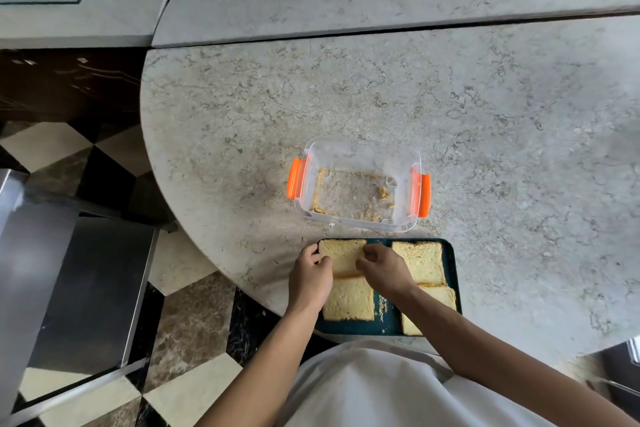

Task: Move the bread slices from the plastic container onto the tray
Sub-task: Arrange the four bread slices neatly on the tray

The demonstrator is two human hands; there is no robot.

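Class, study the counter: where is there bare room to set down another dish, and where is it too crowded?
Free: the wide stone counter right of the plastic container, and the stretch beyond it up to the seam. Crowded: the tray, filled by four bread slices, with the left hand and right hand on the far-left slice.

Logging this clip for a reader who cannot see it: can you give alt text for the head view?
Both hands, left hand and right hand, grip the far-left bread slice on a dark teal tray holding four slices. Beyond the tray, a clear plastic container with orange clips holds only crumbs, on a round stone table.
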